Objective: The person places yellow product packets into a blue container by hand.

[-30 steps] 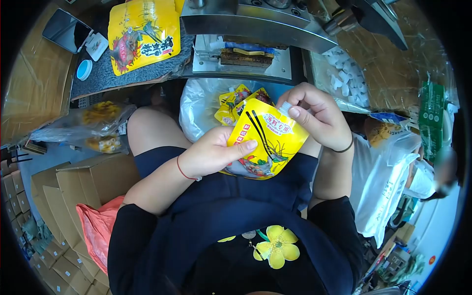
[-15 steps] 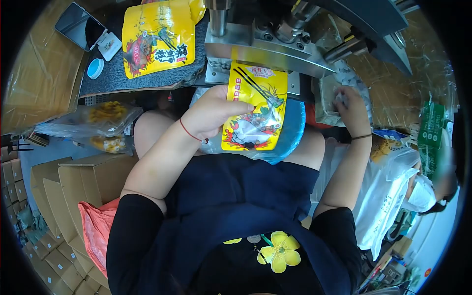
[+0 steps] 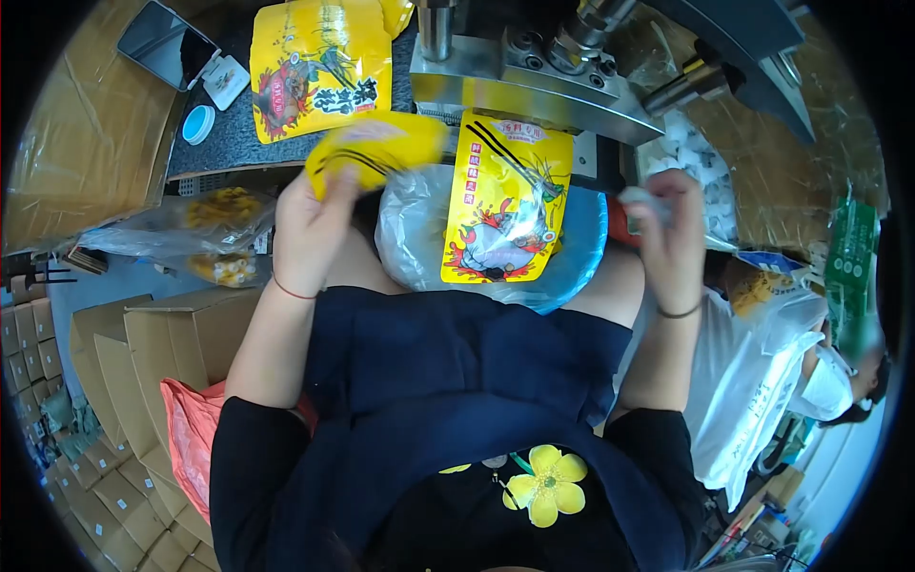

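Dark worktop (image 3: 224, 136) lay upper left; centrally, a yellow pouch (image 3: 510, 205) apparently hung from the metal bar (image 3: 534, 92). The left hand (image 3: 313, 229) pinched a blurred pouch (image 3: 381, 138), whose knock could have skewed the first; the right hand (image 3: 675, 234) pinched a translucent piece (image 3: 641, 201).

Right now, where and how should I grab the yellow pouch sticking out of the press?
Pinch the yellow pouch by its lower edge, thumb on the printed face, coming from your own side. Its top meets the metal bar and seems held there, while the flat lower end juts toward you, untouched by either hand.
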